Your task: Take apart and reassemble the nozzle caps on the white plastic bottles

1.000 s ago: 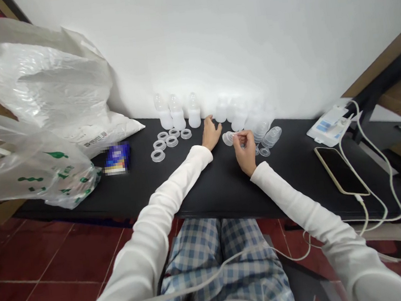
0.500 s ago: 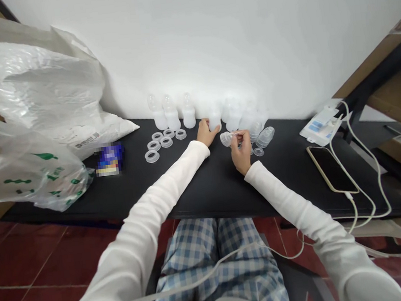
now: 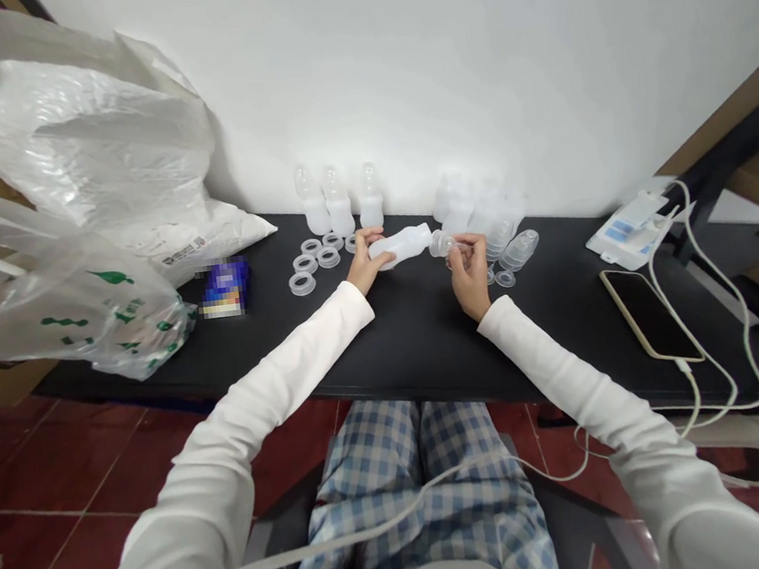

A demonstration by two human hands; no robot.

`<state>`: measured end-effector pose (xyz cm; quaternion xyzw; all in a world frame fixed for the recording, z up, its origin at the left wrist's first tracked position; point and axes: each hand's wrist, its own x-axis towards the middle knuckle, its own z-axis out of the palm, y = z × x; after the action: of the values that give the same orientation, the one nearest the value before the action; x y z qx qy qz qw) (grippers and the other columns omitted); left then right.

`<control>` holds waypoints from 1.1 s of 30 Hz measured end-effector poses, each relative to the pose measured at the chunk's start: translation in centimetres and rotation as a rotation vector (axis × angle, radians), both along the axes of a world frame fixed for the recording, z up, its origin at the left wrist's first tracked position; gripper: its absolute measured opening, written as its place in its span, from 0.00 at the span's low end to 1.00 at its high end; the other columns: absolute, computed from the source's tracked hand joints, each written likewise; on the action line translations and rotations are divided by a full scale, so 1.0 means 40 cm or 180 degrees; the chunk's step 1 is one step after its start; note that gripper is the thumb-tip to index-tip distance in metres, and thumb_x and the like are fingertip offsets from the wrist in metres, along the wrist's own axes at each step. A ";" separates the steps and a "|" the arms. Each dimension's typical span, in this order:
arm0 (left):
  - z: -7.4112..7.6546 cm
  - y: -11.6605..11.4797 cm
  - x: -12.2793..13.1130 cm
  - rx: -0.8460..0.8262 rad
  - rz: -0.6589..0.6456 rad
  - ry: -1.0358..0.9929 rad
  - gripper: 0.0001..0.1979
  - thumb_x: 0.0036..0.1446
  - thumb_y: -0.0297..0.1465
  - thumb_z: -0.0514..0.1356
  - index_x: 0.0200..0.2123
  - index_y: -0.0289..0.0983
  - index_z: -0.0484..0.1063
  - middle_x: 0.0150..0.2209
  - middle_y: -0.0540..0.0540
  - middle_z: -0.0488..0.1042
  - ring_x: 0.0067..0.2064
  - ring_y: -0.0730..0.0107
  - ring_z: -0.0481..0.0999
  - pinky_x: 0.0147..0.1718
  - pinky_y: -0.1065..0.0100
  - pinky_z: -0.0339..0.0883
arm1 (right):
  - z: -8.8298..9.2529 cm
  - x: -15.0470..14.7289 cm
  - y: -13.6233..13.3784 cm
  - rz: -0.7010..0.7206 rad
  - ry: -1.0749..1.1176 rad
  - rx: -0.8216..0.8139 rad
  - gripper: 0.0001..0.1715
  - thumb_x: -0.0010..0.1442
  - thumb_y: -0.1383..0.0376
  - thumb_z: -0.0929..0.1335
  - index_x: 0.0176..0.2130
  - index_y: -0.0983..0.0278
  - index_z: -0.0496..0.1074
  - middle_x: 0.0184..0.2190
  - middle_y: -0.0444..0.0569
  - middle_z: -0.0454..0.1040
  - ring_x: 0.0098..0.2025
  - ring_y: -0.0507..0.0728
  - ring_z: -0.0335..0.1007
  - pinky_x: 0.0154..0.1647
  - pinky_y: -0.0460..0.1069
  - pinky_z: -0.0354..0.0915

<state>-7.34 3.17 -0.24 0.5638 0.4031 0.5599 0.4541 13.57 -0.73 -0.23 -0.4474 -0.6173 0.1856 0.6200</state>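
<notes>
My left hand (image 3: pixel 365 266) is closed around a white baby bottle (image 3: pixel 402 245), which lies tilted nearly level with its open neck to the right. Between the fingers of my right hand (image 3: pixel 471 276) is a clear baby bottle top (image 3: pixel 441 243), its ringed end close to the bottle's neck; I cannot tell if they touch. More clear tops (image 3: pixel 519 250) and a small disc (image 3: pixel 505 278) lie right of that hand. Several white collar rings (image 3: pixel 302 282) are spread left of my left hand. Three capped bottles (image 3: pixel 336 203) stand behind the rings.
More white bottles (image 3: pixel 456 203) stand by the wall. A large plastic bag (image 3: pixel 97 152) and a green-printed bag (image 3: pixel 101 307) fill the left, beside a blue packet (image 3: pixel 225 286). At the right lie a phone (image 3: pixel 650 316), white cables and a white plastic case (image 3: pixel 634 228).
My left hand has lifted the bottle from its upright spot by the wall and tipped it over. My right hand's top now meets or nears its neck. The view has shifted slightly.
</notes>
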 end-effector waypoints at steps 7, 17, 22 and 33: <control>0.004 0.005 0.008 -0.0164 -0.0137 -0.0473 0.21 0.48 0.33 0.66 0.43 0.42 0.61 0.39 0.49 0.70 0.28 0.74 0.71 0.19 0.72 0.63 | 0.012 -0.011 -0.004 0.0547 0.0340 -0.0060 0.21 0.65 0.45 0.66 0.44 0.58 0.64 0.42 0.49 0.71 0.37 0.53 0.70 0.40 0.52 0.72; 0.027 -0.004 0.013 -0.0475 0.0032 -0.1023 0.24 0.49 0.39 0.70 0.41 0.40 0.60 0.33 0.53 0.71 0.22 0.77 0.71 0.18 0.73 0.64 | 0.024 -0.010 -0.013 0.0892 0.0236 -0.0098 0.25 0.58 0.47 0.73 0.44 0.56 0.63 0.41 0.45 0.69 0.42 0.53 0.73 0.42 0.50 0.73; 0.031 0.001 0.011 -0.0496 0.0192 -0.1118 0.24 0.48 0.40 0.71 0.40 0.40 0.60 0.29 0.54 0.71 0.20 0.79 0.69 0.17 0.74 0.60 | 0.025 0.001 -0.004 0.0894 -0.0189 -0.0021 0.25 0.57 0.48 0.74 0.47 0.56 0.66 0.46 0.48 0.72 0.47 0.56 0.74 0.46 0.53 0.74; 0.039 -0.005 0.012 -0.0727 0.0254 -0.1233 0.23 0.47 0.36 0.69 0.40 0.39 0.60 0.28 0.54 0.71 0.20 0.78 0.69 0.16 0.75 0.59 | 0.030 0.017 -0.001 0.0755 -0.1041 0.0488 0.10 0.64 0.60 0.70 0.45 0.58 0.71 0.45 0.51 0.75 0.49 0.59 0.73 0.47 0.56 0.74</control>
<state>-6.87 2.98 1.31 0.3744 0.3911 0.6258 0.5614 14.24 -0.77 0.98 -0.3474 -0.7703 0.1347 0.5176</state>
